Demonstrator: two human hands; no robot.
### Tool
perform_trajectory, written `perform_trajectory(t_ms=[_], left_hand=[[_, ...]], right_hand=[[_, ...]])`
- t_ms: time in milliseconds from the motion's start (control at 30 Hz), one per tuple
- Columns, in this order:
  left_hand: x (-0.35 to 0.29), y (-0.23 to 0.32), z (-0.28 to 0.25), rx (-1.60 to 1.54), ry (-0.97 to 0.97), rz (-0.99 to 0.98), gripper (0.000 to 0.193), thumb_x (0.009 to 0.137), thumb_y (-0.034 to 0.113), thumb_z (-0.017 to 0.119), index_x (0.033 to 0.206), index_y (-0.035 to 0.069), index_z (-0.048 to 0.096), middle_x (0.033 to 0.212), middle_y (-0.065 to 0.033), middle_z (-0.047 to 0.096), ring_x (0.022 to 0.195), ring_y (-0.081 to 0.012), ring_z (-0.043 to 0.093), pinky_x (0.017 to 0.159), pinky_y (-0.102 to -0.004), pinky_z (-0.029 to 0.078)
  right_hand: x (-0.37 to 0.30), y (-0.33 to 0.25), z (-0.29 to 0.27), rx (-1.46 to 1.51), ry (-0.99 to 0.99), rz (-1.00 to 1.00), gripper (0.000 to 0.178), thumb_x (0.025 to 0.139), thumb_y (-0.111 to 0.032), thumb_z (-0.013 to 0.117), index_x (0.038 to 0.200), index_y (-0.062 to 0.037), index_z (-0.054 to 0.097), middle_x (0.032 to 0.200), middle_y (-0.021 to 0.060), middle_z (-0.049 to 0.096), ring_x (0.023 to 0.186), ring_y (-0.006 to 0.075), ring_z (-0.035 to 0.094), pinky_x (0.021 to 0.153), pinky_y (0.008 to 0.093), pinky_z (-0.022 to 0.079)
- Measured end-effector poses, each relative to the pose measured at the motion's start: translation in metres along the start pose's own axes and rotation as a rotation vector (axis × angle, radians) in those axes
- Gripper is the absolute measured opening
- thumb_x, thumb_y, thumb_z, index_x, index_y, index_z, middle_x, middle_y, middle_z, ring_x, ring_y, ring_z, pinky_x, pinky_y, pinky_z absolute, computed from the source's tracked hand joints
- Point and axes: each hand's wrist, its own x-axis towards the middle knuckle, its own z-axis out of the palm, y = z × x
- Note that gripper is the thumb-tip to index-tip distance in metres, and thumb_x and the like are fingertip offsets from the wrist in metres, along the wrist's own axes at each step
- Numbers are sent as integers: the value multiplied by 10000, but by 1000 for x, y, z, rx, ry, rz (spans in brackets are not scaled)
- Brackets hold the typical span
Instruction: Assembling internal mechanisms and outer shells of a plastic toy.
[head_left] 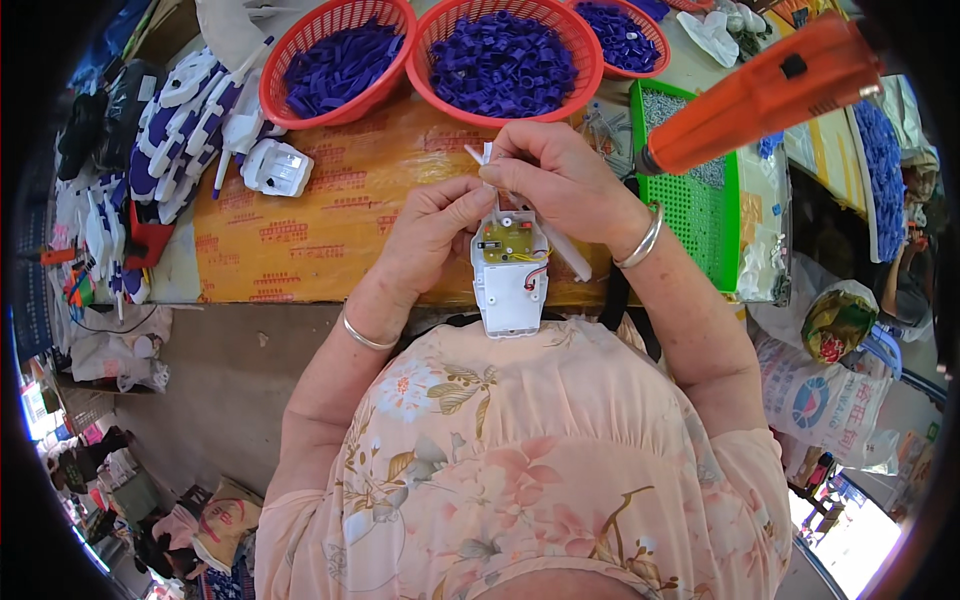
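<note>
A white plastic housing [512, 297] rests at the table's near edge, its inside facing up. It holds a green circuit board [508, 240] with thin red and yellow wires. My left hand [438, 238] is closed on the upper left part of the housing, thumb and fingers pinching beside its narrow end. From the right, my right hand [572, 185] pinches a narrow white piece [488, 150] at that end; the fingertips hide where it meets the housing. A white strip [568, 252] lies under my right wrist, next to the housing.
Red baskets [412, 60] of purple plastic parts stand at the back. An orange power screwdriver [765, 90] hangs at the upper right, over a green tray [733, 240] of small metal screws. A white shell [277, 168] and stacked white-and-purple pieces [180, 130] are at the left.
</note>
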Motion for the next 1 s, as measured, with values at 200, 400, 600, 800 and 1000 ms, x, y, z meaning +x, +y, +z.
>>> perform_trajectory(t_ms=[200, 400, 600, 800, 1000], left_hand=[[3, -3, -5, -35, -21, -26, 198, 888, 260, 615, 894, 65, 651, 676, 66, 547, 531, -10, 443, 461, -164, 309], [5, 0, -4, -52, -22, -24, 217, 876, 274, 631, 890, 59, 656, 665, 51, 562, 526, -15, 474, 455, -160, 337], [7, 0, -4, -9, -2, -27, 197, 865, 257, 643, 844, 63, 669, 619, 43, 574, 468, -22, 480, 413, -161, 333], [7, 1, -4, -37, -18, -27, 161, 853, 213, 647, 848, 54, 672, 643, 26, 603, 478, -23, 494, 416, -163, 338], [6, -1, -6, -36, -13, -24, 178, 851, 226, 653, 854, 49, 675, 640, 22, 600, 490, -25, 488, 424, -167, 345]], right_hand=[[2, 4, 1, 126, -16, 20, 123, 886, -110, 557, 792, -34, 530, 670, -43, 498, 609, 25, 458, 522, 189, 375], [3, 7, -1, 82, -38, -19, 122, 896, -125, 544, 811, -39, 529, 670, -43, 494, 592, 26, 453, 508, 190, 370], [3, 4, -1, 37, -31, 4, 117, 898, -129, 540, 825, -38, 529, 676, -43, 499, 592, 23, 450, 508, 189, 368], [2, 4, 1, 66, -25, 7, 105, 895, -112, 546, 825, -35, 528, 683, -41, 509, 595, 26, 464, 509, 193, 379], [2, 6, 2, 109, -32, 24, 91, 890, -88, 549, 826, -28, 526, 689, -37, 518, 602, 27, 486, 520, 190, 395]])
